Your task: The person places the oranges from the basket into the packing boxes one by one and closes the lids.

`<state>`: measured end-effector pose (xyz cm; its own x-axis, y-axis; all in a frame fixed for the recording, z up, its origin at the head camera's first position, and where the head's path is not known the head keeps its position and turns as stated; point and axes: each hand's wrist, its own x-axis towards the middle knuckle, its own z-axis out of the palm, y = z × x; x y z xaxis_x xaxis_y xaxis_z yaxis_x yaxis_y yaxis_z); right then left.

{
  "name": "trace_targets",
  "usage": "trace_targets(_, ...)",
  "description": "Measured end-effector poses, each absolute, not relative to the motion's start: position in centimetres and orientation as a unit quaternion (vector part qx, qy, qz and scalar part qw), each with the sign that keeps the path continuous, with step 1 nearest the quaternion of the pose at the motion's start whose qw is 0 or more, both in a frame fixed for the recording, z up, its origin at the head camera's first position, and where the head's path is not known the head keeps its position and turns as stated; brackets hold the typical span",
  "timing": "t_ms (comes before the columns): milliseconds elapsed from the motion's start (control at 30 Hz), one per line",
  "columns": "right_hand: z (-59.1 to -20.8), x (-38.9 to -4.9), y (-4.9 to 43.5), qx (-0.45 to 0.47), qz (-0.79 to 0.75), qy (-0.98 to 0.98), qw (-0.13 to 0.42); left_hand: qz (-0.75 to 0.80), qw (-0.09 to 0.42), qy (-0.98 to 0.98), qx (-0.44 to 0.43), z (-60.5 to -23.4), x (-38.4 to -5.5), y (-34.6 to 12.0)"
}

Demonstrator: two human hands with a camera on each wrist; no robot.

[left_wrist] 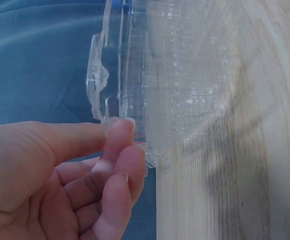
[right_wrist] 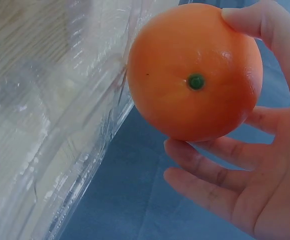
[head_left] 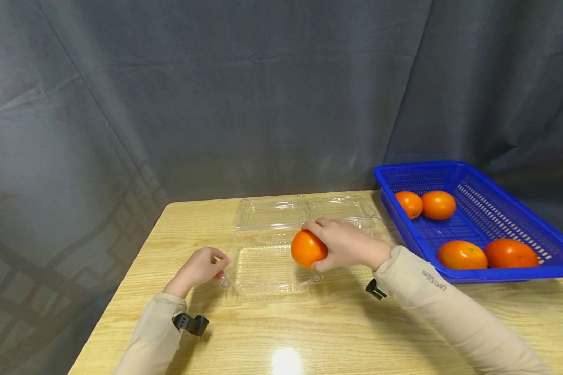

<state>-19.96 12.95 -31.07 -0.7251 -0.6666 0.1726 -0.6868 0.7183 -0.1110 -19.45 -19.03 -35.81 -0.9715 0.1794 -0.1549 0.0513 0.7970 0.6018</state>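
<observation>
This looks like a small work corner: a big, dark grey cloth curtain [head_left: 262, 104] hangs behind a pale yellow wooden table [head_left: 262, 325]. I can't tell which building.

The head view looks forward and down from above the near side of the pale wood-grain table [head_left: 272, 317], far enough back to take in both bare hands, the clear, rectangular plastic container [head_left: 267, 286], the blue perforated plastic basket [head_left: 408, 234] at the right and the dark grey cloth curtain [head_left: 262, 104] beyond. The left wrist view sits close behind the left hand [head_left: 202, 268], its picture turned sideways, sharing the container's left end with the head view. The right wrist view, equally close, faces the round orange fruit [head_left: 308, 249] in the right hand [head_left: 342, 242], which the head view also shows.
</observation>
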Motion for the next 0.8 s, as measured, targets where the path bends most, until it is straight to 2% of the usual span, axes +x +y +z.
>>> trace_targets(800,-32.3,-19.5,11.4,0.396,0.097,-0.912,0.041,0.319,0.103,0.940,0.056,-36.0,-19.5,-19.1)
